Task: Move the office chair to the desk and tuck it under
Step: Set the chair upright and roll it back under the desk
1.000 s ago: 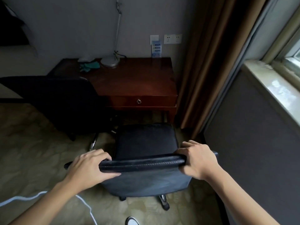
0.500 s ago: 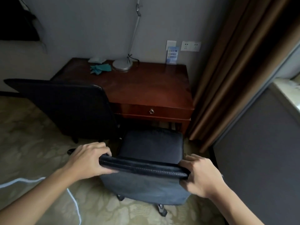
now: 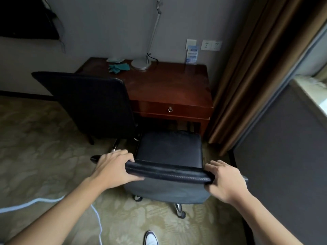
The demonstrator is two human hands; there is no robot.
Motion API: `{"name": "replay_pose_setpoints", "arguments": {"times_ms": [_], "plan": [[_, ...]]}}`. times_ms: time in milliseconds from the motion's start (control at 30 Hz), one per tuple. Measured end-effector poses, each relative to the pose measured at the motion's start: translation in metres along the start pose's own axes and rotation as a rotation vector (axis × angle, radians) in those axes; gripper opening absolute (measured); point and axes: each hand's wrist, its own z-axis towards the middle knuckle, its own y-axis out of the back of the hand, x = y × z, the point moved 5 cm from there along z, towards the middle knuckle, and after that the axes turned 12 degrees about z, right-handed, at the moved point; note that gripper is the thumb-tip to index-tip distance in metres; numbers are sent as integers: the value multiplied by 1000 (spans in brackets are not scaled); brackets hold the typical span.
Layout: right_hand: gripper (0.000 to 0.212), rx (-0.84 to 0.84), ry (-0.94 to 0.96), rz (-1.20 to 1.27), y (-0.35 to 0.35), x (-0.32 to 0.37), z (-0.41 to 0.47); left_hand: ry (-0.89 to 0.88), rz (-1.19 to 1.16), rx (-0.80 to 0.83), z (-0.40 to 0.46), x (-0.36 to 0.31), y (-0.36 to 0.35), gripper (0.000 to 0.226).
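The black office chair (image 3: 169, 149) stands on the carpet facing the desk, its seat's front edge close to the drawer front. My left hand (image 3: 115, 168) grips the left end of its backrest top. The right end of that top edge is held by my right hand (image 3: 224, 181). The dark red wooden desk (image 3: 168, 85) stands against the wall, with one drawer and a small ring pull. The chair's wheeled base shows below the backrest.
A second black chair (image 3: 88, 103) stands at the desk's left half, touching or nearly touching the held chair. Brown curtain (image 3: 247, 76) and a dark wall panel (image 3: 283, 165) close the right side. A lamp base (image 3: 141, 64) and teal cloth (image 3: 118, 67) lie on the desk. A white cable (image 3: 95, 214) crosses the carpet.
The chair has rolled a little toward the desk with both hands still on its backrest. My view has shifted left, so the desk sits more to the right.
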Motion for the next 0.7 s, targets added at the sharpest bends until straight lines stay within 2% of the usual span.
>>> {"name": "replay_pose_setpoints", "arguments": {"times_ms": [300, 433, 567, 700], "plan": [[35, -28, 27, -122, 22, -25, 7, 110, 15, -23, -17, -42, -3, 64], [41, -38, 48, -133, 35, -37, 38, 88, 2, 18, 14, -46, 2, 65], [54, -130, 98, -131, 46, -50, 60, 62, 0, 29, 42, -46, 0, 69], [53, -196, 160, -122, 49, -55, 71, 21, 36, 10, 59, -42, -1, 68]]}}
